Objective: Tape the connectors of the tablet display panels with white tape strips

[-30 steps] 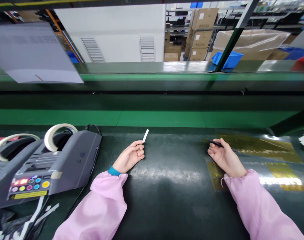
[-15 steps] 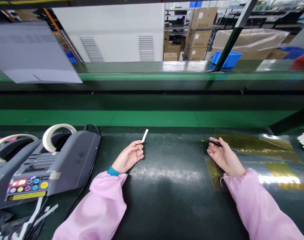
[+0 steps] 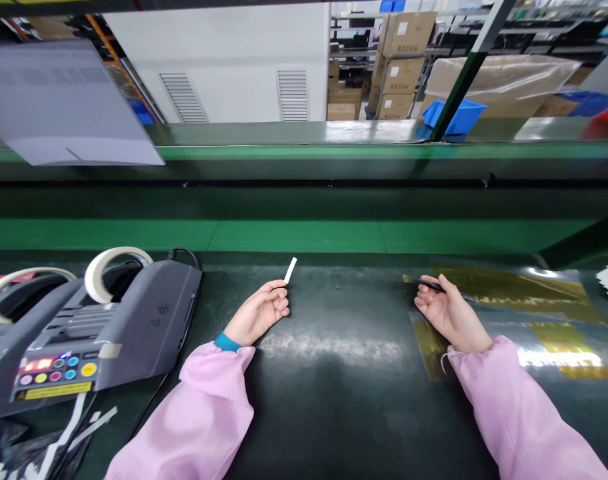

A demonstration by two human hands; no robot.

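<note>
L hand [image 3: 258, 313], mid-scene: grip pinching a short white strip [image 3: 291, 271] btwn thumb & index, other fingers curled in. Strip's free end points up & far, not touching anything else. R hand [image 3: 445, 313], well apart to the R: grip pinching a slim black tool [image 3: 431, 285], tweezers-like, tip aimed L. A small amber bit [image 3: 407, 279] shows right at the tip; prob. held by it, can't tell for sure.

Status, as judged from how things lie: strip is loose & in hand, so that part looks done. Amber bit, if on the tool, is prob. picked up too. Strip & bit not joined yet, well apart w/ bare tabletop [image 3: 334, 413] btwn. Plenty of stock left: far amber sheet [image 3: 519, 287] beyond R wrist, plus near clear sheet w/ amber patches [image 3: 564, 339], partly behind R forearm. No finished pc identifiable.

Far L of L hand, grey tape dispenser [image 3: 144, 327] w/ display lit, tape roll [image 3: 98, 283] loaded; loose white strips [image 3: 91, 427] lie near-L, just below it.
</note>
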